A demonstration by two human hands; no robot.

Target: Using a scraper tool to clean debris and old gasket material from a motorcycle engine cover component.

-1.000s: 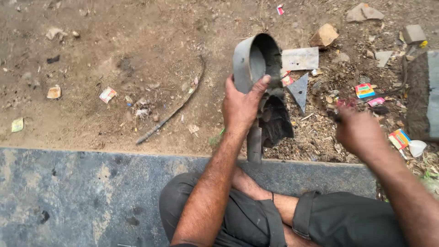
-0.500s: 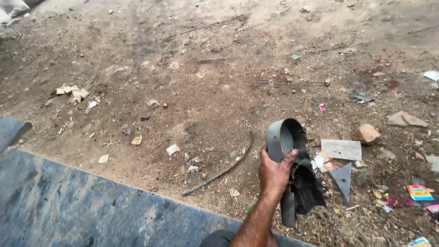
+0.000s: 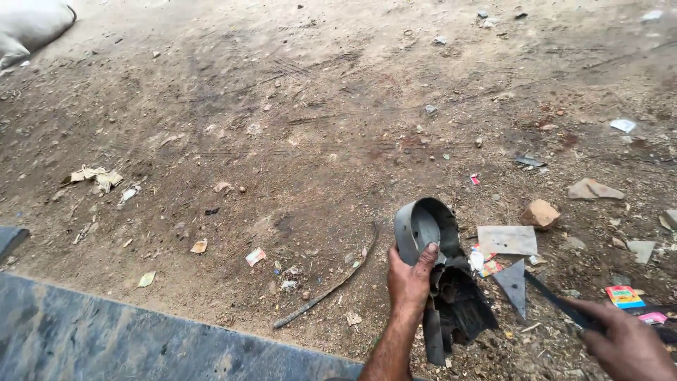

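Two hands at work over a littered dirt ground [image 3: 282,106].

Item 1: left hand [image 3: 409,279], its grip wrapped tight about a grey curved housing [image 3: 423,226], thumb over the rim, fingers behind. The housing is a hollow, cup-shaped metal or plastic part, open mouth tilted upward; a darker, sooty piece [image 3: 462,310] hangs from its lower end. It is held upright above the ground.

Item 2: right hand [image 3: 627,346], right of the housing, pinching a thin dark blade-like tool [image 3: 557,302] whose tip points toward the dark piece. Whether the tool is a hacksaw blade or a flat strip cannot be told.

Item 3: surroundings, all relative to the housing. Just right: a pale square card [image 3: 508,240] and a grey triangular shard [image 3: 513,283]. Farther right: a tan stone [image 3: 540,213]. Left and below: a long bent stick [image 3: 328,286]. Lower left: a grey stone slab edge [image 3: 106,339].

Handling note, as judgement: the left hand would do well to hold the housing firm and steady, with the tool tip kept away from the thumb.
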